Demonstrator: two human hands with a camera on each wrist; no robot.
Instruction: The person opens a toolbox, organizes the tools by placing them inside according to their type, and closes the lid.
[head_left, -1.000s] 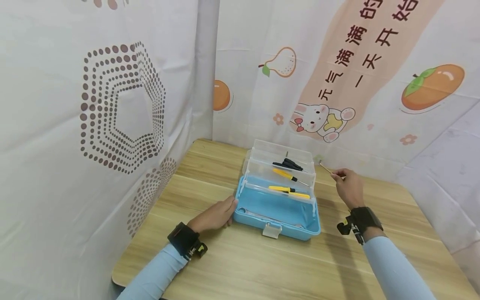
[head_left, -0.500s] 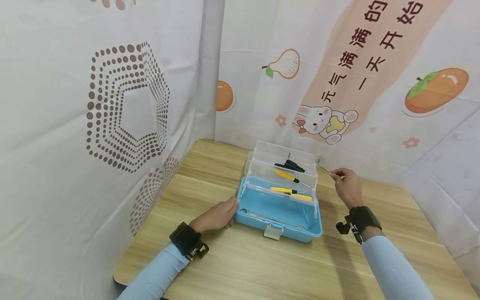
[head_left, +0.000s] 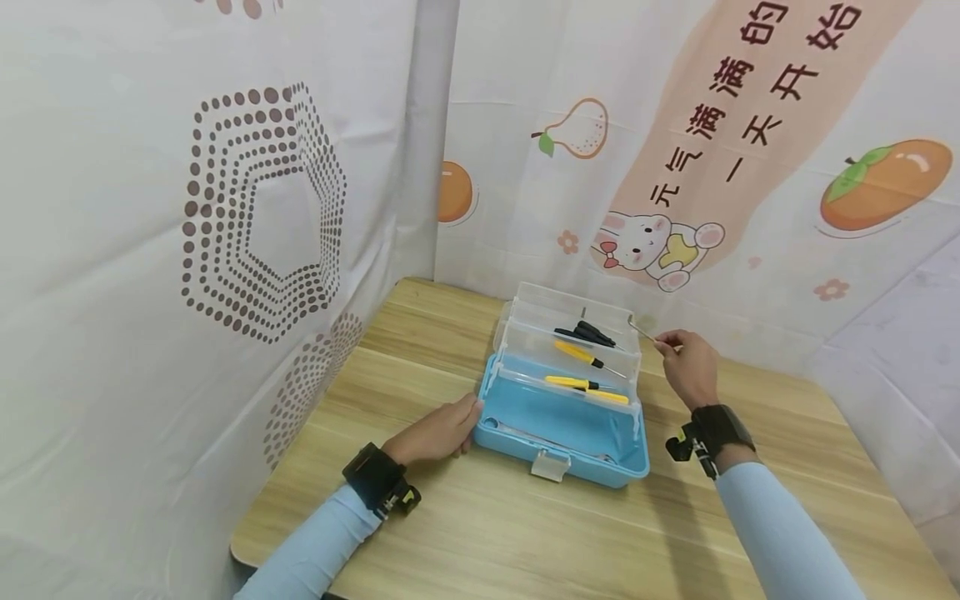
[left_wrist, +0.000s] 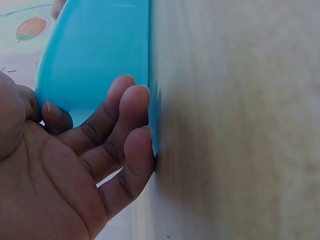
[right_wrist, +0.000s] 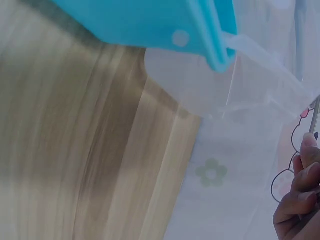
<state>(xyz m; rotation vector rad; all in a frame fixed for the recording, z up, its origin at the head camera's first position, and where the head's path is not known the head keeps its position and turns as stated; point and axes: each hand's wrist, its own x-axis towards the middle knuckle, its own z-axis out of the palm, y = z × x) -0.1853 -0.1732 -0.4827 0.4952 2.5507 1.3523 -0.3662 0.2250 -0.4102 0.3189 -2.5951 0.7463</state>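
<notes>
A light blue toolbox [head_left: 517, 446] stands open on the table, its clear trays fanned out towards the back. At its left end my left hand [head_left: 438, 429] holds the wall, thumb at the rim and bent fingers [left_wrist: 135, 105] against the outer side. Beyond the right end, my right hand [head_left: 688, 367] pinches a thin metal hex key [head_left: 643, 332] with a short bent tip, which reaches the right edge of the top tray. A long wrench [head_left: 547, 438] lies in the base. Yellow-handled screwdrivers [head_left: 576, 352] and black-handled tools [head_left: 588, 332] lie in the trays.
The wooden table [head_left: 465, 542] meets a printed curtain [head_left: 517, 217] close behind the toolbox. Another white curtain [head_left: 150, 375] hangs along the left side. A clear latch [head_left: 551, 466] hangs off the toolbox front.
My right hand has moved left with the hex key, from beside the trays to the top tray's edge. The left hand stays at the toolbox; the head view has shifted slightly.
</notes>
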